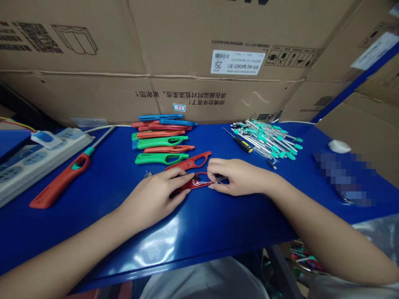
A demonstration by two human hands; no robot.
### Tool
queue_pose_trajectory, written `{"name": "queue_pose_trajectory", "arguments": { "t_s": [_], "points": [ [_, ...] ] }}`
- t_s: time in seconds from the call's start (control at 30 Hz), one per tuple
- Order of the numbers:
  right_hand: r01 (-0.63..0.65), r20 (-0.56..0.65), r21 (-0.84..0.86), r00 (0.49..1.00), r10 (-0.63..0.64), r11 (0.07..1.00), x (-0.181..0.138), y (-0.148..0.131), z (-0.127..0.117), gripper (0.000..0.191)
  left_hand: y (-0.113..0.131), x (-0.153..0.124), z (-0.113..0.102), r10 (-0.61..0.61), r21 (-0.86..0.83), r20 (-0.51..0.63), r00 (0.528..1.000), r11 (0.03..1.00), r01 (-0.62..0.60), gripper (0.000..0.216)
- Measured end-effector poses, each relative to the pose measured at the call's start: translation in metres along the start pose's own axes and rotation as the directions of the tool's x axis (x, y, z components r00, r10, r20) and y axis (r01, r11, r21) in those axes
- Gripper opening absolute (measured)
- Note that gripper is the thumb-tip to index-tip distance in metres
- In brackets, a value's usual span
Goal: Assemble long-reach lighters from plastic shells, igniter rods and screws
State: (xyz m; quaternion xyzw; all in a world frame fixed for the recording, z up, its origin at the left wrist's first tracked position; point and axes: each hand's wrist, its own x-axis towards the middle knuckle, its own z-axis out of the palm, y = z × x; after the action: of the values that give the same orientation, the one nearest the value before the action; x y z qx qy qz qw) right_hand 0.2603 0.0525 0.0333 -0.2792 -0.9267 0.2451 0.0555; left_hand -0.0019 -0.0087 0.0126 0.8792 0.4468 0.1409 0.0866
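Note:
Low over the blue table, my left hand [156, 191] grips a red lighter casing half [201, 182] by its handle end, fingers closed round it. White wires lie inside this half. At its other end my right hand [235, 176] is pinched, close to the wires; a dark piece shows under its fingers, too covered to name. Just behind lies another red casing half [193, 161], with a loop-shaped opening. Beside my left hand rests a small heap of screws [149, 173].
Green, orange, red and blue lighter casings [162, 142] are stacked behind. Wand parts with teal ends [268, 139] lie heaped at back right near a screwdriver [242, 143]. A finished-looking red lighter [62, 180] and power strip [37, 158] are left; cardboard [174, 54] walls the back.

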Motion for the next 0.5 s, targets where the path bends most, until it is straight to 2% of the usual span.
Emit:
{"name": "queue_pose_trajectory", "arguments": {
  "t_s": [0.5],
  "points": [
    [0.007,-0.01,-0.043,1.0,-0.008,0.999,0.0011,-0.0007,0.0017,0.007,-0.0003,0.0001,0.007,0.051,0.037,-0.03,0.998,0.998,-0.05,0.037]
  ]
}}
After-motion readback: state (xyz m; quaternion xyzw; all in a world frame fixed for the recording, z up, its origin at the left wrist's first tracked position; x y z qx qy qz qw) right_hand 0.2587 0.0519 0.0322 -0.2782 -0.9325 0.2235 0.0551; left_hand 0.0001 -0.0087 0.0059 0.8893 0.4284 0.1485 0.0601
